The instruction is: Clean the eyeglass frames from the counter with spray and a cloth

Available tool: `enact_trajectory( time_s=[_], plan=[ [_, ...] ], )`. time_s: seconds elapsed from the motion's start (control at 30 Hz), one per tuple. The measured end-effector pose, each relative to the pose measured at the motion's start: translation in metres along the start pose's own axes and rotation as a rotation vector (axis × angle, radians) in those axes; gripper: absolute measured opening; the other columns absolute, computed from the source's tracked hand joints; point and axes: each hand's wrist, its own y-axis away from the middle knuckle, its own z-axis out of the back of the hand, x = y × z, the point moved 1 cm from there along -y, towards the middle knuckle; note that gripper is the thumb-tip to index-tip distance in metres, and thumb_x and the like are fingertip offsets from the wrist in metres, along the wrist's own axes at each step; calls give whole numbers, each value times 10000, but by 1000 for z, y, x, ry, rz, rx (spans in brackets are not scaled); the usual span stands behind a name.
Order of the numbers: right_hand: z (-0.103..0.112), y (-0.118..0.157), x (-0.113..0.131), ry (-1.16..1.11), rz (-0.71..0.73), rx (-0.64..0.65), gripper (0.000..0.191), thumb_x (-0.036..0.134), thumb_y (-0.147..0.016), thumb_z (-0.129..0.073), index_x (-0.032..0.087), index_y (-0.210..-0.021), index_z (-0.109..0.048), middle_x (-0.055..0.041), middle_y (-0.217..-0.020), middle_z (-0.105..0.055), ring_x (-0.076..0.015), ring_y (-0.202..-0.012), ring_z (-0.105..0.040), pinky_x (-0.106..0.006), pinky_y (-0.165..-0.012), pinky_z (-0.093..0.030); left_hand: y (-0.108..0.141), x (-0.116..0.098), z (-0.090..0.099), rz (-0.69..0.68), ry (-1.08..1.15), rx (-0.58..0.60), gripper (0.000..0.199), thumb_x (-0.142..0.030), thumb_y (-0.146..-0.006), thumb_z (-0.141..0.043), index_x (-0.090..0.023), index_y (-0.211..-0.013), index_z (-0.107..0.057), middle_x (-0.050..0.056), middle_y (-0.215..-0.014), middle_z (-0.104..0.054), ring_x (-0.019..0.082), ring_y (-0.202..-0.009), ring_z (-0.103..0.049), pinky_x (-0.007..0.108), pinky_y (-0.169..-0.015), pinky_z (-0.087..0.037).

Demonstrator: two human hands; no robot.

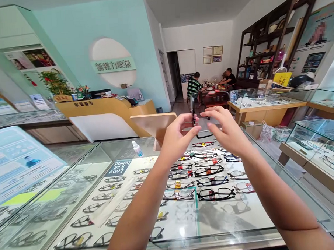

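Observation:
Above the glass display case [185,227], my left hand [181,133] pinches a pair of black eyeglasses [193,111] between thumb and fingers. The eyeglasses are tilted on edge, with one dark part standing upright and another showing lower, between my hands. Just to the right, my right hand [225,128] hovers with its fingers apart, close to the eyeglasses but holding nothing. Below both hands lie rows of eyeglass frames [212,181], several with coloured tags on the lenses. My fingers partly hide the held pair.
A small white spray bottle [137,149] stands on the case, left of my hands. Behind my left hand is a wooden-edged board [153,123], probably a mirror's back. A blue printed sign [24,160] leans at left. People [194,86] sit at a far table.

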Motion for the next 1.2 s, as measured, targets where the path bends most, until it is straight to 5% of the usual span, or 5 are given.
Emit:
enact_trajectory(
  time_s=[0.43, 0.63, 0.77, 0.87, 1.2],
  plan=[
    [-21, 3, 14, -390, -71, -217, 142, 363, -951, -776, 274, -1001, -875, -86, -1113, -821, -299, -1191, -713, -557, -1080, -545, 11, -24, 9, 10, 10, 122, 482, -347, -875, -890, -263, -1078, -460, 87, -1434, -633, 214, -1146, -734, 333, -890, -618],
    [-10, 2, 11, -415, -21, -349, 78, 338, -953, -788, 297, -919, -845, -52, -1028, -822, -294, -1080, -752, -552, -1024, -583, 0, -29, 84, -156, -260, -354, 204, -361, -1003, -714, -201, -897, -643, 34, -934, -716, 146, -855, -676, 295, -844, -551],
    [-2, 0, 11, -439, 2, -382, 148, 309, -944, -791, 263, -803, -779, -44, -940, -788, -290, -1014, -782, -515, -984, -594, -17, 20, 150, -135, -405, -846, 18, -194, -978, -635, -197, -968, -620, 43, -997, -701, 155, -921, -671, 286, -897, -536],
    [3, -1, 12, -438, -13, -400, 159, 258, -924, -787, 241, -769, -760, -38, -860, -755, -288, -1005, -791, -482, -962, -579, -18, 77, 182, 165, -668, -1099, 307, -96, -919, -658, -196, -1198, -577, 90, -1280, -669, 168, -1144, -646, 289, -1055, -484],
    [6, -5, 12, -484, 39, -494, 209, 176, -868, -804, 238, -681, -734, -26, -701, -613, -314, -933, -813, -462, -841, -567, 47, 203, 199, 575, -787, -1059, 524, -261, -947, -776, -149, -1416, -571, 161, -1423, -630, 300, -1341, -582, 491, -1175, -439]
  ],
)
